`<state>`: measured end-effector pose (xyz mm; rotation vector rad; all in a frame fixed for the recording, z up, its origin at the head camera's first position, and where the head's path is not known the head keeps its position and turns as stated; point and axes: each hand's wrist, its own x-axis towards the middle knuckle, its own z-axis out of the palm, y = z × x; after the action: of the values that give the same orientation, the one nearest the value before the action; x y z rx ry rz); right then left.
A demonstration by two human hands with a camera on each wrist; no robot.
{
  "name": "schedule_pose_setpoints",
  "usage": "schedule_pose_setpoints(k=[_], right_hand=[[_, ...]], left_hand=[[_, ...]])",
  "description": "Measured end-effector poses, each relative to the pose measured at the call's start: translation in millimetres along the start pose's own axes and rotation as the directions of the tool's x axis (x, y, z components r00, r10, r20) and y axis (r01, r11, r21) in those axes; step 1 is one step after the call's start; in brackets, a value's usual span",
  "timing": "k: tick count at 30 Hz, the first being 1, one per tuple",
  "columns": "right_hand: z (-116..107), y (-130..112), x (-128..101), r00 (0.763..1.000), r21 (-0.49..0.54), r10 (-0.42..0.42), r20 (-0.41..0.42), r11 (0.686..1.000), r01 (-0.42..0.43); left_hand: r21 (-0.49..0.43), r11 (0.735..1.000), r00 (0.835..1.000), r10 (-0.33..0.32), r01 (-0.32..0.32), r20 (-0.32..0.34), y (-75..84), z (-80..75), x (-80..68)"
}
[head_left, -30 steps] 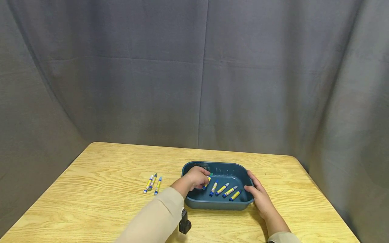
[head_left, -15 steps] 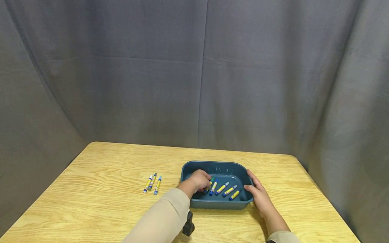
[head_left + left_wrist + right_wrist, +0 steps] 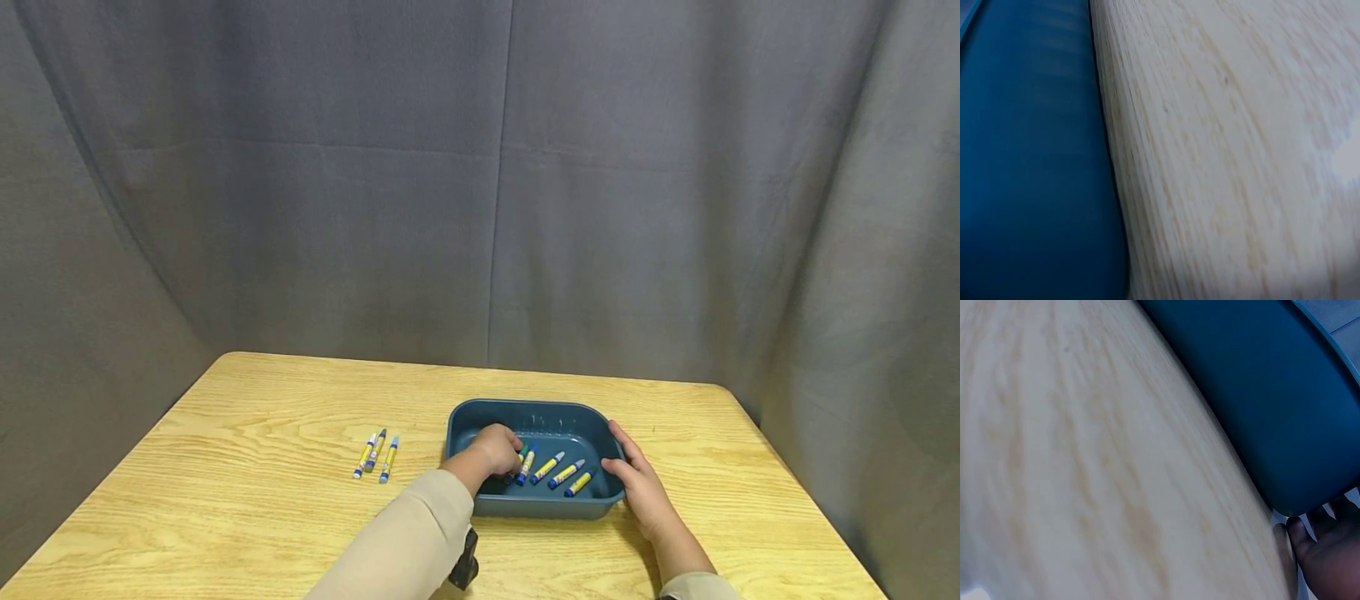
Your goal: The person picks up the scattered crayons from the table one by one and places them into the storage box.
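A dark blue-green tray (image 3: 540, 507) lies on the wooden table. My left hand (image 3: 497, 450) reaches into its left part, pinching a green-tipped crayon (image 3: 523, 451) down by the tray floor; the fingers hide most of that crayon. Right beside it lies a blue-tipped crayon (image 3: 528, 465), first in a slanted row with several yellow-wrapped crayons (image 3: 566, 473). My right hand (image 3: 641, 487) grips the tray's right end, thumb over the rim and fingers along the outside. In the right wrist view, that hand (image 3: 1335, 556) touches the tray's outer wall (image 3: 1272, 406).
Left of the tray, three crayons lie close together on the table (image 3: 247, 483): a white-tipped crayon (image 3: 364, 457), a dark-green-tipped crayon (image 3: 377, 451) and a light-blue-tipped crayon (image 3: 389, 460). Grey curtains (image 3: 495, 183) hang behind and at both sides.
My left hand has moved slightly right and lower inside the tray, bringing the green-tipped crayon close against the blue-tipped one. The right hand keeps its hold on the tray.
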<state>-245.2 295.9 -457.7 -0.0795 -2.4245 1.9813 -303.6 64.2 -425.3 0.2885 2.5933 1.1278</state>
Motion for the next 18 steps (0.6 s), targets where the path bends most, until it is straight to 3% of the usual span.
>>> schedule_pose_setpoints(k=[10, 18], right_hand=[[-0.3, 0.0, 0.8, 1.000, 0.000, -0.003, -0.006, 1.000, 0.003], [0.0, -0.2, 0.1, 1.000, 0.000, 0.008, -0.009, 1.000, -0.008]], left_hand=[[0.013, 1.000, 1.000, 0.016, -0.016, -0.013, 0.8, -0.4, -1.2], [-0.045, 0.999, 1.000, 0.000, 0.001, 0.012, 3.4, -4.0, -7.7]])
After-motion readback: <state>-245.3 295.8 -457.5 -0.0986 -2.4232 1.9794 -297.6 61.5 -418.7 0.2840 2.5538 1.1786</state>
